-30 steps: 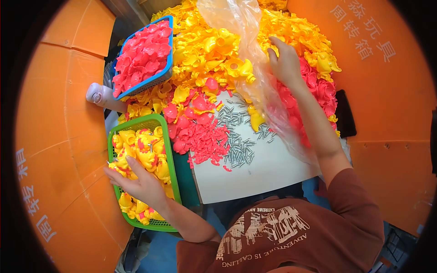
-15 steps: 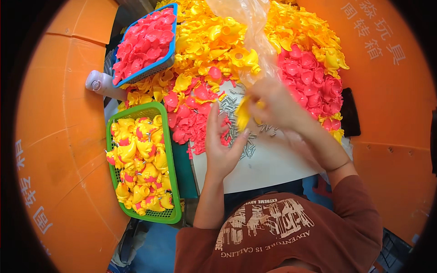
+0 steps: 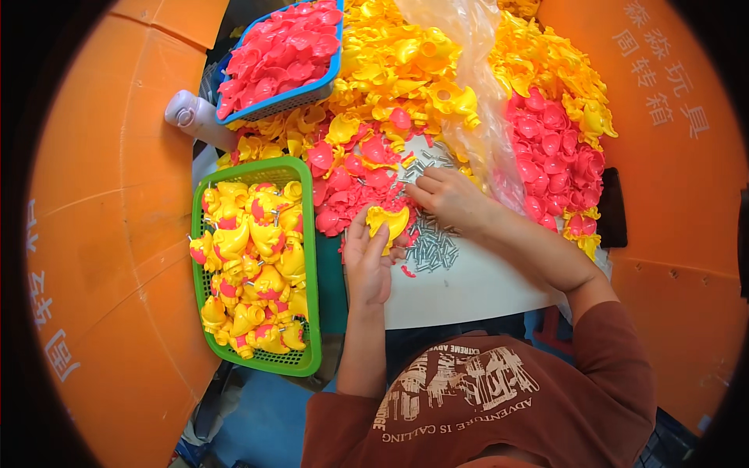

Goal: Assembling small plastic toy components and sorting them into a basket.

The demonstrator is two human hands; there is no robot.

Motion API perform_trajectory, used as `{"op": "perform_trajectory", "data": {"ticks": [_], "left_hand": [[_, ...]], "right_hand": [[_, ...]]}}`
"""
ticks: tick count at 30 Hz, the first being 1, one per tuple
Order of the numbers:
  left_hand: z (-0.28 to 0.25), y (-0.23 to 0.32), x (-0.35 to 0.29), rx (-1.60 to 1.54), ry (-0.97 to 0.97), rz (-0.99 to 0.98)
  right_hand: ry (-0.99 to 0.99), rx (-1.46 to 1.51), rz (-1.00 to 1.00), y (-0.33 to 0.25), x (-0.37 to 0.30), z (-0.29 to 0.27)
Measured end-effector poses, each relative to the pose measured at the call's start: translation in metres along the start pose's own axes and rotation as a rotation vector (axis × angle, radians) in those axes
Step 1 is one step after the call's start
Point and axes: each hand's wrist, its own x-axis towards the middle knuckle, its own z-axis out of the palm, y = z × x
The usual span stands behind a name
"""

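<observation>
My left hand (image 3: 368, 265) grips a curved yellow plastic toy shell (image 3: 388, 222) between thumb and fingers, its hollow side hard to make out. To its right, my right hand (image 3: 452, 201) reaches down with bent fingers drawn together at the edge of the small pink plastic pieces (image 3: 353, 187). Whatever its fingertips pinch is hidden. Beneath and around that hand lie many short silver metal pins (image 3: 434, 248), scattered on the white tabletop (image 3: 484, 285).
At left stands a green basket (image 3: 312, 281) of assembled yellow-and-pink toys (image 3: 265, 242). Behind it are a lilac bottle (image 3: 195, 117) and a blue basket (image 3: 335, 70) of pink shells. Heaped yellow shells (image 3: 390, 54), a clear plastic bag (image 3: 476, 86) and stacked pink cups (image 3: 550, 156) fill the back.
The yellow shell has passed from my right hand to my left, which has closed on it. My right hand has moved left and down to the small parts. The view has shifted slightly.
</observation>
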Motion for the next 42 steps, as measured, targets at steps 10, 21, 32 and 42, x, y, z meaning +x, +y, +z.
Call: {"op": "perform_trajectory", "data": {"ticks": [10,21,32,42], "left_hand": [[0.029,-0.005,-0.004,0.225,-0.085,0.127],[0.048,-0.002,-0.020,0.402,-0.026,0.329],[0.049,-0.012,-0.022,0.453,-0.052,0.362],[0.026,-0.010,-0.020,0.130,0.059,0.230]], "right_hand": [[0.285,1.289,0.367,-0.036,0.003,-0.048],[0.322,1.024,0.434,-0.047,0.000,-0.065],[0.342,1.240,0.503,-0.049,0.001,-0.054],[0.226,1.330,0.557,-0.031,0.030,-0.010]]}}
